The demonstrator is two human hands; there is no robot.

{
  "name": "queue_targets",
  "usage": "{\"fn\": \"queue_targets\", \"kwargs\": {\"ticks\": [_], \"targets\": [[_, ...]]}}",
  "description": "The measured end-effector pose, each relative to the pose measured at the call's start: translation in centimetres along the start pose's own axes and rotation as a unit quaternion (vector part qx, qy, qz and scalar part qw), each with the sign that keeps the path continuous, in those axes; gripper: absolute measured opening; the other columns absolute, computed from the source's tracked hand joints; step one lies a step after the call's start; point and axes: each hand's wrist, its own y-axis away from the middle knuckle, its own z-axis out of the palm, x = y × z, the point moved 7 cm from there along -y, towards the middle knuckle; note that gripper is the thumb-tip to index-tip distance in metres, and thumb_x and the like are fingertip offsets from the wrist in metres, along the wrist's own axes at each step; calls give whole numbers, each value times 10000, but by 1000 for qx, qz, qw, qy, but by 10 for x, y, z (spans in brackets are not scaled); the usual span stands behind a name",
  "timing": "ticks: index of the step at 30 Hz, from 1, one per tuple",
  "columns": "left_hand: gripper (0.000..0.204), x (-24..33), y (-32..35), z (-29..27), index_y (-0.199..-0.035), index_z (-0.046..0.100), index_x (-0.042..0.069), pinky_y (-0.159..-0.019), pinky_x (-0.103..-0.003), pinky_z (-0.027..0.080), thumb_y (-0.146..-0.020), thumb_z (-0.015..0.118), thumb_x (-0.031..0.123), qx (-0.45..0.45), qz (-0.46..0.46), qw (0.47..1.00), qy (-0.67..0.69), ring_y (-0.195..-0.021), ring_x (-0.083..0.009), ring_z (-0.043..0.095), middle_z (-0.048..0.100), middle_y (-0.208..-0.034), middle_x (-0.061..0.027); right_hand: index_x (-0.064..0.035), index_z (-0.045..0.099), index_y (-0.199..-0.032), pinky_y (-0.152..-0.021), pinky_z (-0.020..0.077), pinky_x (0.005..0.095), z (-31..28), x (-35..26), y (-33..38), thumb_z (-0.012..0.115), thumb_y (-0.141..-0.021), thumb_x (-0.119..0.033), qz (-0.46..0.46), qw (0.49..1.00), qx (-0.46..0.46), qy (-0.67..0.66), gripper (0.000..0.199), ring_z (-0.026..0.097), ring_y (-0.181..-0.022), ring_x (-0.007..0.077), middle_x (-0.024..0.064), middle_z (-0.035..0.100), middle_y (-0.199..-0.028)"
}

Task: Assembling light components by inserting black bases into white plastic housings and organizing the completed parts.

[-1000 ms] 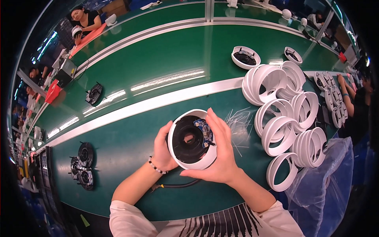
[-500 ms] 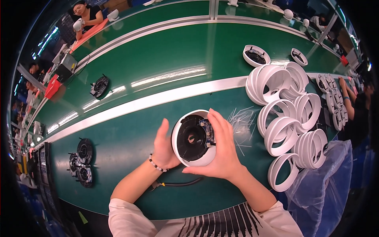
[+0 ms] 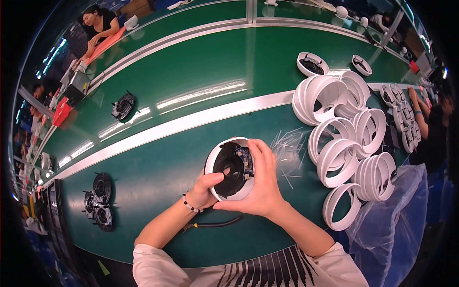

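Both hands hold a white round housing in front of me, tilted with its open side toward me. Seated inside it is a black disc with a hole in its middle and a small blue circuit board at its right side. My left hand grips the housing's left side, thumb lying over the black disc. My right hand wraps the right side, fingers over the far rim and thumb along the near edge. A black-handled hand tool with a yellow band lies below them, its head partly hidden by my left forearm.
Several white rings are stacked at right, beside a clear plastic bag. Thin clear strips lie left of them. Three black discs sit at left; another disc rests on the green belt. Other people work nearby.
My left hand has closed in on the housing, its raised thumb coming down over the black disc. The housing has shifted slightly left and down, with my right hand still on it.
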Motion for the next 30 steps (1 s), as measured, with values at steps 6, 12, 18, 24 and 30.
{"fn": "queue_targets", "kwargs": {"ticks": [6,12,18,24,30], "targets": [[670,2,-1,0,-1260,270,37,-939,-338,358,-688,557,234,12,-15,1000,-10,-1106,-208,421,389,-1220,-111,19,234,-1264,-868,319,435,0,2,0,813,-377,-437,-7,1000,11,-3,1152,339,-1069,340,196,289,-1198],[660,23,-6,8,-1234,301,26,-906,-324,382,-670,569,238,-15,29,990,-136,-1074,-200,445,417,-1181,-117,50,260,-1249,-831,348,421,1,-1,-1,813,-377,-414,-40,998,36,-21,1132,364,-1022,339,210,305,-1179],[512,4,2,-8,-1204,337,20,-865,-327,416,-765,504,223,-18,-48,999,4,-1017,-183,478,463,-1118,-106,88,208,-1246,-855,320,432,-2,-8,-1,797,-406,-431,-46,999,19,17,1150,357,-1034,359,230,300,-1197],[501,-6,0,-7,-1197,356,34,-858,-333,427,-805,492,315,-21,-62,997,36,-1007,-181,484,467,-1123,-98,77,161,-1269,-907,283,431,3,-9,-1,774,-447,-467,-68,997,-17,17,1161,327,-1111,366,239,275,-1253],[539,-1,-3,-10,-1217,341,29,-836,-348,455,-816,438,376,-6,-34,999,-18,-986,-200,515,482,-1127,-117,92,244,-1242,-866,342,415,0,-10,-4,773,-436,-440,-84,996,-21,2,1102,375,-1075,373,228,344,-1228]]}}
